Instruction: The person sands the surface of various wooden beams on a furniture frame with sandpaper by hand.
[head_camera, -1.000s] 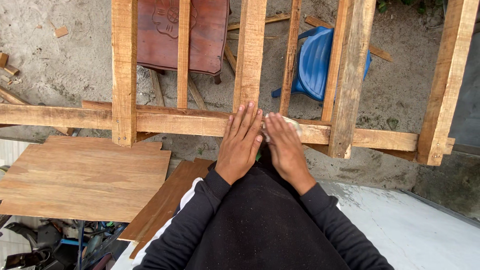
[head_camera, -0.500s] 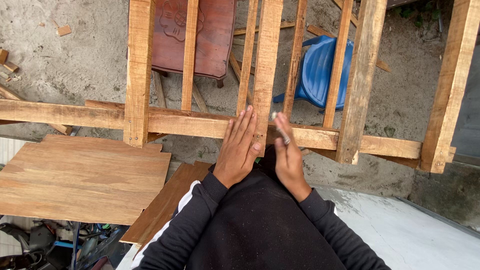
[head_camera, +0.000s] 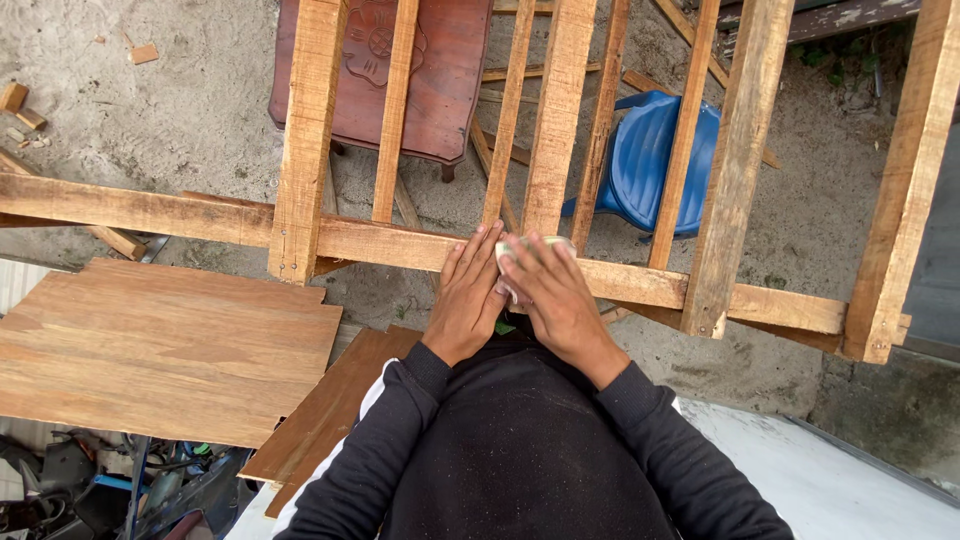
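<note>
My left hand (head_camera: 466, 298) lies flat on a horizontal wooden beam (head_camera: 200, 215) of a rough timber frame, its fingertips touching a small pale object with a greenish edge (head_camera: 528, 243). My right hand (head_camera: 556, 296) is beside it, fingers curled over that pale object and pressing it onto the beam just below an upright slat (head_camera: 556, 110). What the object is cannot be made out. Both arms wear black sleeves with a white stripe.
Several upright slats and posts (head_camera: 306, 130) cross the beam. On the sandy ground below stand a dark red carved wooden piece (head_camera: 440, 75) and a blue plastic chair (head_camera: 645, 160). Plywood sheets (head_camera: 150, 345) lie at the left, tools (head_camera: 90, 490) at the bottom left, a white surface (head_camera: 850, 485) at the right.
The view has shifted, so the frame sits further right. My right hand has closed in beside the left and now covers the pale object on the beam.
</note>
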